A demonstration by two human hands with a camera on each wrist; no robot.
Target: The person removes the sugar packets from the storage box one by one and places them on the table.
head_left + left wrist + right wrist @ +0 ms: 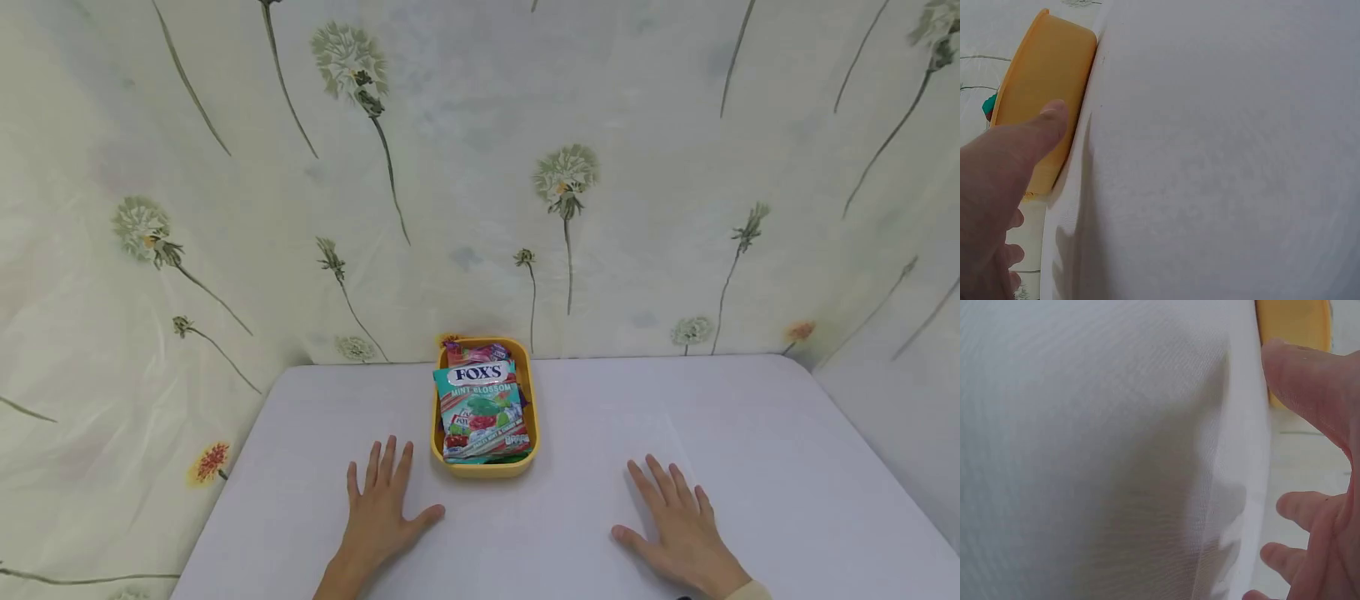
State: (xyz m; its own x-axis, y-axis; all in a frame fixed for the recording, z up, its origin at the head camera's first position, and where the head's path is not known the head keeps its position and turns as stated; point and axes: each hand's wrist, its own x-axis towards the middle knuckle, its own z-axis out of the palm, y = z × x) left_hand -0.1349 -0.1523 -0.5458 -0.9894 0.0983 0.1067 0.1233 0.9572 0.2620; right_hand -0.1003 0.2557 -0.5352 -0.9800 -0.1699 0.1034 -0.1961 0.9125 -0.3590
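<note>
A yellow plastic basket (491,471) stands at the back middle of the white table, with several candy bags inside. On top lies a teal Fox's Mint Blossom candy bag (482,412); a pink-red candy bag (480,354) shows behind it, and the rest are mostly hidden. To the basket's left, my left hand (381,512) is spread with straight fingers and holds nothing. Farther off on the right, my right hand (678,529) is also spread, holding nothing. Both wrist views show a hand's shadow on the cloth and the basket's side wall (1054,69) beyond the thumb.
White cloth covers the table (585,550). Its back edge meets a curtain (480,167) printed with dandelions, which also hangs along the left side. A pale sleeve cuff (750,591) shows at the right wrist.
</note>
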